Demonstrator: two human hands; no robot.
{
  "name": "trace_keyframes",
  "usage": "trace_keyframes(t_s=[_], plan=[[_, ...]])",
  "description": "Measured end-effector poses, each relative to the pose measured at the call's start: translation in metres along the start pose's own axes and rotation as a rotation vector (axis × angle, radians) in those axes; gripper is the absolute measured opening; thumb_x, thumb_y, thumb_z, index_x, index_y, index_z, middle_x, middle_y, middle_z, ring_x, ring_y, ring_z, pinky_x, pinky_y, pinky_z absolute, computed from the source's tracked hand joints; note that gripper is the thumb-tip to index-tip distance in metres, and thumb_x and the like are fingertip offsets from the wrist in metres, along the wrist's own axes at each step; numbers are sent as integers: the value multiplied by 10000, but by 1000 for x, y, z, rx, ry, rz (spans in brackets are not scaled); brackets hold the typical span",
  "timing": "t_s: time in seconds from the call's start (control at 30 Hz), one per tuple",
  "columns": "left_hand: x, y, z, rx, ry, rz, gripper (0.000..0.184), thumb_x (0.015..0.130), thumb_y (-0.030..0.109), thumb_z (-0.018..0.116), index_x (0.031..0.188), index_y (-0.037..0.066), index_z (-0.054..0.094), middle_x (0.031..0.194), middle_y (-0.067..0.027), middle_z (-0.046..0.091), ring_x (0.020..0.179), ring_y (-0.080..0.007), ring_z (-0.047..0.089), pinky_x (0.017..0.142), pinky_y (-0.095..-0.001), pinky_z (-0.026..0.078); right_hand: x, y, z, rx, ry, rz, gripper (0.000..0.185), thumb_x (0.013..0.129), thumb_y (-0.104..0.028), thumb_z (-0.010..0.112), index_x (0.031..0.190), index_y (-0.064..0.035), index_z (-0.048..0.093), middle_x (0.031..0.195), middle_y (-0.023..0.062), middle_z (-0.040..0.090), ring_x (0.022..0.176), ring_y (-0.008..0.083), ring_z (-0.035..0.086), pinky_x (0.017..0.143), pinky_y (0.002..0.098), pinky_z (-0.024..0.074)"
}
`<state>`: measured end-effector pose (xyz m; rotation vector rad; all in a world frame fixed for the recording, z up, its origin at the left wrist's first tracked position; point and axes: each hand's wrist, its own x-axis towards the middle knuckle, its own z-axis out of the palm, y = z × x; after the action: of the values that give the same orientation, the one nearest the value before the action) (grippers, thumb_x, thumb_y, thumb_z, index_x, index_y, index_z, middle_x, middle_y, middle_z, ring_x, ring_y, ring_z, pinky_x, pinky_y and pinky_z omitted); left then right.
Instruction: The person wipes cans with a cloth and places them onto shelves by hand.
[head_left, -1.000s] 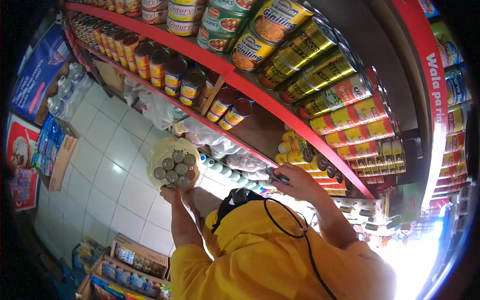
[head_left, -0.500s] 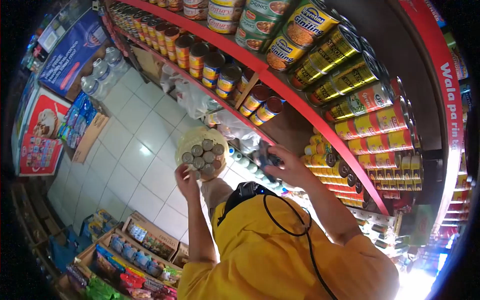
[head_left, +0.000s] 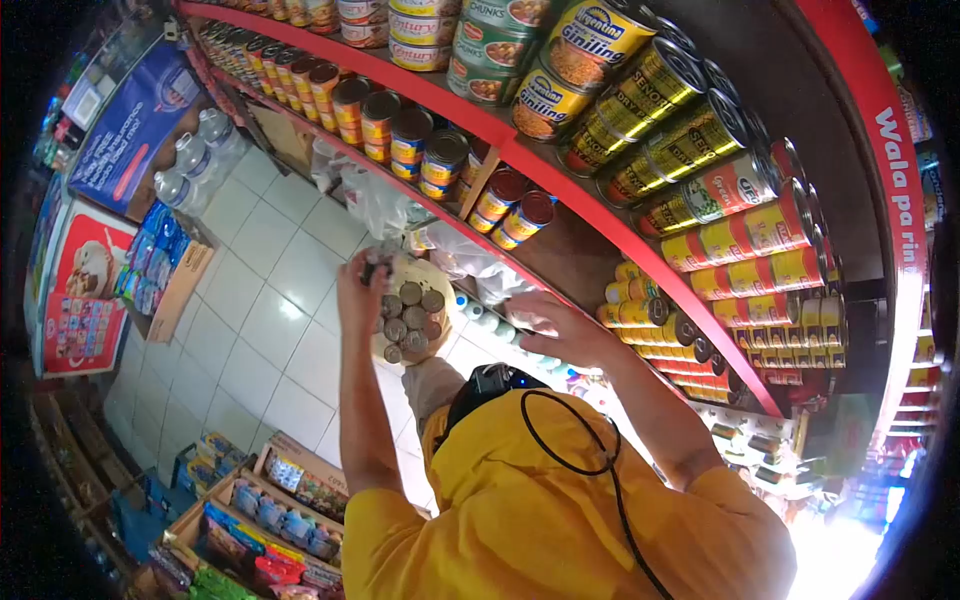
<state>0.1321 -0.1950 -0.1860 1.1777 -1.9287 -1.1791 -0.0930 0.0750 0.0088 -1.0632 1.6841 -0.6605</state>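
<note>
My left hand (head_left: 356, 292) is raised beside the far left rim of a pale round tub (head_left: 438, 290). Its fingers are closed on a small dark object (head_left: 377, 265), blurred and partly covered, whose kind I cannot make out. Several cans (head_left: 412, 318) with greyish tops stand close together in the tub. On the other side of the tub, my right hand (head_left: 560, 328) is held in the air below the shelf edge. Its fingers are apart, slightly blurred, and nothing shows in them.
Stacked cans (head_left: 640, 120) fill the red-edged shelves (head_left: 440, 88) ahead and right. Plastic bags (head_left: 365, 200) hang under the lower shelf. Water bottles (head_left: 185, 190) and a box of blue packets (head_left: 165, 255) stand on the tiled floor (head_left: 270, 310) at left. Snack boxes (head_left: 270, 515) are at lower left.
My left hand has moved up and away to the tub's far side and now holds a dark object. The dark object seen at my right hand earlier is gone from there, and that hand has opened.
</note>
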Motion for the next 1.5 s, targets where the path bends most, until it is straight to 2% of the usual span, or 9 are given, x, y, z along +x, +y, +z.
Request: trace_keyframes(t_s=[0.13, 0.4, 0.6, 0.77, 0.9, 1.1, 1.3, 1.4, 1.5], plan=[[42, -52, 8, 402, -18, -6, 382, 893, 209, 739, 1266, 161, 670, 1096, -196, 629, 966, -423, 670, 818, -498, 562, -23, 28, -1, 12, 28, 101, 594, 956, -321, 740, 1490, -172, 527, 1548, 130, 418, 1414, 279, 453, 1133, 431, 459], [54, -155, 52, 746, -445, -220, 310, 943, 297, 675, 1237, 200, 658, 1151, -174, 651, 1017, -407, 691, 866, -517, 565, -39, 33, 0, -40, 80, 166, 594, 948, -322, 740, 1482, -162, 534, 1501, 110, 467, 1389, 262, 478, 1112, 419, 476], [54, -200, 65, 522, -547, -333, 459, 917, 345, 615, 1315, 119, 648, 1176, -234, 712, 1094, -426, 680, 909, -529, 543, -41, 29, -4, -84, 88, 195, 606, 944, -324, 742, 1486, -156, 529, 1501, 117, 472, 1407, 270, 462, 1106, 416, 482], [57, -241, 85, 286, -898, -580, 492, 921, 393, 583, 1250, 45, 693, 1179, -236, 726, 1103, -370, 694, 900, -487, 528, -27, 42, -3, -56, 110, 222, 616, 954, -322, 737, 1494, -133, 511, 1509, 135, 469, 1394, 274, 485, 1108, 424, 484], [64, -171, 62, 287, -789, -549, 524, 936, 417, 577, 1260, 20, 687, 1186, -248, 719, 1133, -377, 685, 936, -460, 516, -14, 49, -9, -106, 115, 245, 617, 965, -315, 731, 1496, -105, 498, 1502, 151, 492, 1383, 275, 506, 1102, 433, 487], [32, -59, 16, 232, -375, -126, 579, 906, 398, 680, 1344, 24, 625, 1225, -279, 690, 1195, -427, 639, 1013, -467, 497, 2, 65, -9, -86, 125, 179, 604, 951, -346, 736, 1467, -104, 538, 1480, 171, 526, 1352, 293, 547, 1055, 443, 517], [-28, -21, 23, 568, -595, 37, 782, 770, 401, 795, 1451, 103, 550, 1445, -270, 547, 1317, -421, 550, 1060, -506, 485, 18, 69, 4, -114, 71, 118, 588, 962, -343, 723, 1463, -99, 536, 1422, 177, 542, 1319, 299, 570, 1070, 424, 508], [-47, 1, 54, 717, -485, 260, 895, 765, 586, 794, 1498, 163, 502, 1474, -225, 520, 1315, -429, 532, 1057, -528, 476, 23, 76, 10, -111, 4, 110, 581, 986, -321, 710, 1479, -91, 509, 1426, 173, 524, 1338, 291, 552, 1077, 412, 508], [-53, 11, 87, 1013, -453, 187, 840, 742, 612, 803, 1445, 220, 564, 1484, -183, 506, 1333, -438, 506, 1050, -558, 466, 16, 73, 14, -153, 66, 75, 577, 942, -330, 728, 1435, -80, 563, 1356, 184, 588, 1257, 317, 617, 1049, 434, 507]])
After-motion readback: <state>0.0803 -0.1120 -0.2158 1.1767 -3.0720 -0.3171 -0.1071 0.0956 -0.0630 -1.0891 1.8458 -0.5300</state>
